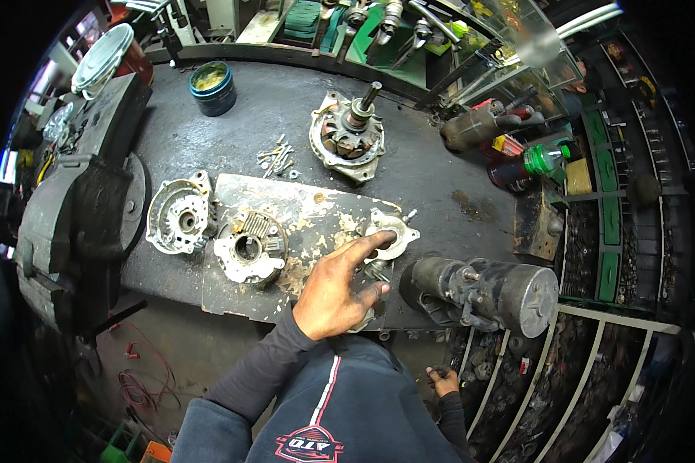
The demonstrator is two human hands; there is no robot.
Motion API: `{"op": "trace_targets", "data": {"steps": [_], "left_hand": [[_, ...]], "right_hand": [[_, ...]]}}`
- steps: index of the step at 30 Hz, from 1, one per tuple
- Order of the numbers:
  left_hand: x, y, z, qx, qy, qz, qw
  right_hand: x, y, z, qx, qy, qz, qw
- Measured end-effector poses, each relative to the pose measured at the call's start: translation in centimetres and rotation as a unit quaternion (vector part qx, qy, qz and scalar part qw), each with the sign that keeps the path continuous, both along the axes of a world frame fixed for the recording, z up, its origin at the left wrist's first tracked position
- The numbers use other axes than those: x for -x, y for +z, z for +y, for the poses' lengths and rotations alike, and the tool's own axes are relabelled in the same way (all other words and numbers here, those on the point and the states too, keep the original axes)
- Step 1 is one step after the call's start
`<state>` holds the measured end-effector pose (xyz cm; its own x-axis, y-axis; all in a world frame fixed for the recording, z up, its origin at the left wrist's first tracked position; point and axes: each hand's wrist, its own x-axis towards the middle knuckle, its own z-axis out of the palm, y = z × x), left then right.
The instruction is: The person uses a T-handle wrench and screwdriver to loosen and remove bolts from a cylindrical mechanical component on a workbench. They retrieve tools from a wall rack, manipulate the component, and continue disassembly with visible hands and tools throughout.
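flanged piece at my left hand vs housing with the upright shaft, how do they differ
The flanged piece looks smaller than the shafted housing. The shafted housing has a shaft standing up from its middle; none shows on the flanged piece. The left hand reaches over the flanged piece; no hand is on the shafted housing. Both are greyish metal with rim lugs.

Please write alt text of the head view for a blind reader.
A person's left hand reaches to a small metal end cover on a dark workbench, among alternator housings, a rotor, loose bolts and a starter motor; the right hand is low, near shelving.
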<state>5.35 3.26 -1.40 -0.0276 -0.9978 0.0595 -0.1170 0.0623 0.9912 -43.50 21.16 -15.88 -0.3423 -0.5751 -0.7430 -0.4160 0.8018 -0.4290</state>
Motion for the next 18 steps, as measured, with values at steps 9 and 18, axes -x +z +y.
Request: {"op": "trace_targets", "data": {"steps": [9, 18], "left_hand": [[3.0, 1.0, -0.8, 0.108, -0.065, 0.015, 0.992], [8.1, 0.9, -6.7, 0.070, -0.216, 0.105, 0.968]], "right_hand": [[-7.3, 7.2, -9.1, 0.316, 0.235, 0.170, 0.904], [-11.3, 1.9, -14.8, 0.392, 0.316, 0.181, 0.845]]}}
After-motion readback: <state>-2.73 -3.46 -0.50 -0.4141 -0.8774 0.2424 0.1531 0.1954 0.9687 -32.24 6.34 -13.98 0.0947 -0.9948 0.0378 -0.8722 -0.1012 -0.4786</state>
